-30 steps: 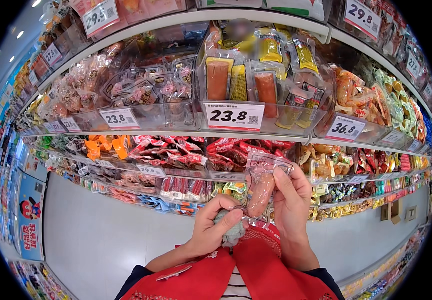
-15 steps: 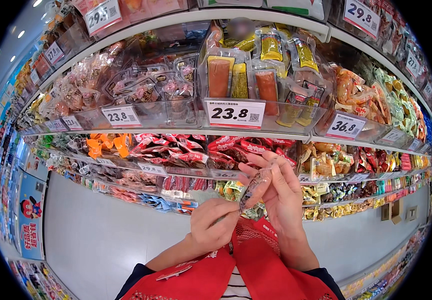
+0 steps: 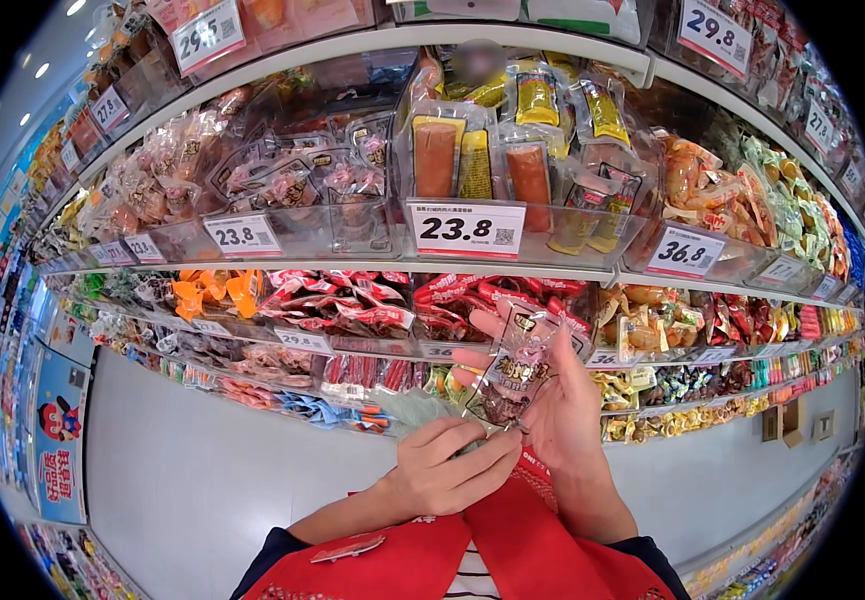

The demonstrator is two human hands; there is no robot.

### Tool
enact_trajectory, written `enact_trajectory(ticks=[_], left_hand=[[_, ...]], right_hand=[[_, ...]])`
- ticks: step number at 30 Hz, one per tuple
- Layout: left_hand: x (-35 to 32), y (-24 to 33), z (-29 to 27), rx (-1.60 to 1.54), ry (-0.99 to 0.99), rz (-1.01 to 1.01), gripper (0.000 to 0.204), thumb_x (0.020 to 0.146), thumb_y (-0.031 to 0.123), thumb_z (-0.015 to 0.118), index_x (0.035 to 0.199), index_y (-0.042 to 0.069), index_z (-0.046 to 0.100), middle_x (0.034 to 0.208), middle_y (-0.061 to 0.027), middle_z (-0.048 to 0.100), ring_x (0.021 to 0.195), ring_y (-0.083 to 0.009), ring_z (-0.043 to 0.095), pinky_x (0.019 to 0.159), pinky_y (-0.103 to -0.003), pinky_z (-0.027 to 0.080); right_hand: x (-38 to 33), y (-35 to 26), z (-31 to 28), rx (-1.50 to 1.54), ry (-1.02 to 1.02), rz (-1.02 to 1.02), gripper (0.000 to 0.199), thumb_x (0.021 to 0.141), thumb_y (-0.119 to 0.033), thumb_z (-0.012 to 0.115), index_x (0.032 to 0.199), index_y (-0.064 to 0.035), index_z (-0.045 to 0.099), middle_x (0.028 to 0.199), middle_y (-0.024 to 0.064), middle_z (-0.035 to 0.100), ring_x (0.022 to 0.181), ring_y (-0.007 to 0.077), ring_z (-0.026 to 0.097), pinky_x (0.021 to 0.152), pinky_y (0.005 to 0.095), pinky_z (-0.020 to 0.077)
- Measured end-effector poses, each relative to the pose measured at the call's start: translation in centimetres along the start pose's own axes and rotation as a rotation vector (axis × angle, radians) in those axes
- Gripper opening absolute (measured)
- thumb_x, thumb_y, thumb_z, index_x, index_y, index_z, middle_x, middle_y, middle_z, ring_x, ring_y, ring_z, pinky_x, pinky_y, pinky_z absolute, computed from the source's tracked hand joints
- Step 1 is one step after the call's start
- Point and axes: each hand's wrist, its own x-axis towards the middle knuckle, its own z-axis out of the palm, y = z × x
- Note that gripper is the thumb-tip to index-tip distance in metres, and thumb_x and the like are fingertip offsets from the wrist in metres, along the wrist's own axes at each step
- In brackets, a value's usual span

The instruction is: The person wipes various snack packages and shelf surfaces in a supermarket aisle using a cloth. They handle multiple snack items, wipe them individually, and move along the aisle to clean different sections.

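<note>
A small clear snack packet with dark print and pinkish-brown food inside lies against my right hand. My right thumb presses its edge, with the fingers behind it. My left hand is closed just below and left of it, fingertips at the packet's lower end. Thin, translucent greenish plastic film, apparently a bag, rises from behind the left hand; its lower part is hidden by the fingers. Similar clear packets with dark and pink print fill a shelf bin ahead.
A shelf bin of sausage packs stands ahead, beside bagged meats. Lower tiers hold red packets and orange packets. White shelf edges carry price cards. An open cardboard box sits on the grey floor at right.
The packet has turned from nearly edge-on to show its printed face. My right hand has opened flatter behind it, and my left fingers have moved right, toward its lower end.
</note>
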Motion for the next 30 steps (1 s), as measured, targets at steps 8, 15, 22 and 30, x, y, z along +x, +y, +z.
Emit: enact_trajectory(ticks=[8, 15, 22, 30], left_hand=[[-1.9, 1.3, -0.5, -0.454, 0.179, -0.737, 0.029, 0.076, 0.015, 0.087, 0.09, 0.004, 0.063, 0.088, -0.0064, 0.065, 0.079, -0.0197, 0.064, 0.07, -0.03, 0.051], [-1.8, 1.2, -0.4, -1.004, -0.174, -1.162, 0.03, 0.087, 0.018, 0.079, 0.107, 0.001, 0.066, 0.097, -0.0038, 0.069, 0.089, -0.0096, 0.062, 0.077, -0.028, 0.05], [-2.0, 1.7, -0.2, -1.29, -0.024, -1.25, 0.028, 0.096, 0.014, 0.068, 0.12, 0.0, 0.065, 0.11, -0.0043, 0.071, 0.097, -0.008, 0.063, 0.085, -0.026, 0.05], [-1.9, 1.6, -0.2, -1.249, -0.04, -1.177, 0.029, 0.097, 0.014, 0.067, 0.122, 0.0, 0.062, 0.099, -0.0015, 0.07, 0.087, -0.0062, 0.062, 0.079, -0.025, 0.05]], right_hand=[[-0.2, -1.3, 0.1, -0.039, -0.038, 0.044, 0.061, 0.108, -0.047, 0.022, 0.148, -0.003, 0.036, 0.146, 0.0211, 0.049, 0.123, 0.0382, 0.059, 0.105, 0.05, 0.0493], [-0.2, -0.9, 0.0, -0.005, -0.06, 0.113, 0.062, 0.108, -0.048, 0.021, 0.148, -0.003, 0.036, 0.145, 0.0217, 0.049, 0.124, 0.0388, 0.058, 0.104, 0.0503, 0.0501], [-0.3, -0.4, -0.4, -0.078, -0.05, 0.117, 0.05, 0.109, -0.038, 0.037, 0.142, -0.0011, 0.043, 0.134, 0.0185, 0.058, 0.117, 0.0303, 0.062, 0.098, 0.0422, 0.0535], [-1.2, 0.2, -1.6, -0.577, 0.179, -0.218, 0.031, 0.107, -0.026, 0.048, 0.111, 0.0002, 0.064, 0.096, 0.0039, 0.069, 0.08, 0.0072, 0.063, 0.067, 0.0239, 0.0524]])
